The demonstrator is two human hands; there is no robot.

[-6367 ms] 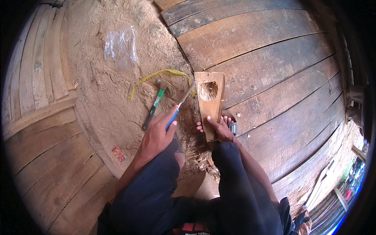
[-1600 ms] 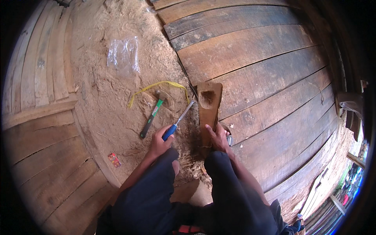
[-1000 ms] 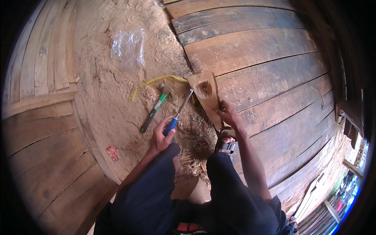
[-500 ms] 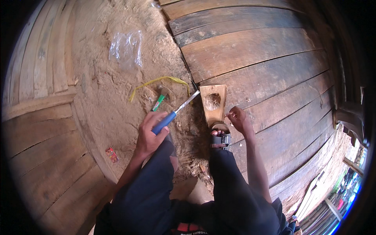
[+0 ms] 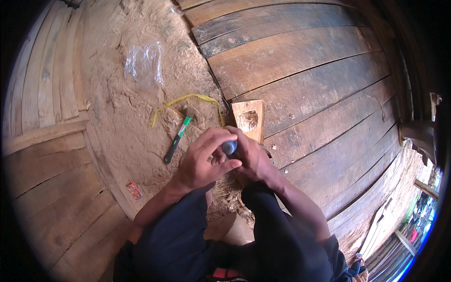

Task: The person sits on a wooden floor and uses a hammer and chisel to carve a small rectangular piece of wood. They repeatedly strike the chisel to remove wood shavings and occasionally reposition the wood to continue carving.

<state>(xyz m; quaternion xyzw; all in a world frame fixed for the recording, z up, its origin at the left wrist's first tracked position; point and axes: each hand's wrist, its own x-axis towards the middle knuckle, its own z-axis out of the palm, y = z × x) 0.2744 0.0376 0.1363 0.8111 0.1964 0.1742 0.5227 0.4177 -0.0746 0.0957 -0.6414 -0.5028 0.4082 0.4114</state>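
The chisel's blue handle end points up between my two hands, its blade out of sight beneath them. My left hand curls around the handle from the left, thumb reaching across below it. Pressed against its other side is my right hand, closed, with most of its fingers hidden. Just beyond my hands lies a pale wood block with a rough hollow cut into its face. My hands cover its near end. A hammer with a green and black handle rests on the dirt to the left.
Wooden planks cover the ground at right; packed dirt is at left. A yellow strip curves beyond the hammer. Clear plastic film and a small red packet lie on the dirt. More boards stand at far left.
My left hand has brought the chisel rightward and turned it handle-up. My right hand has come from beside the block onto the chisel. The hammer's handle is now uncovered.
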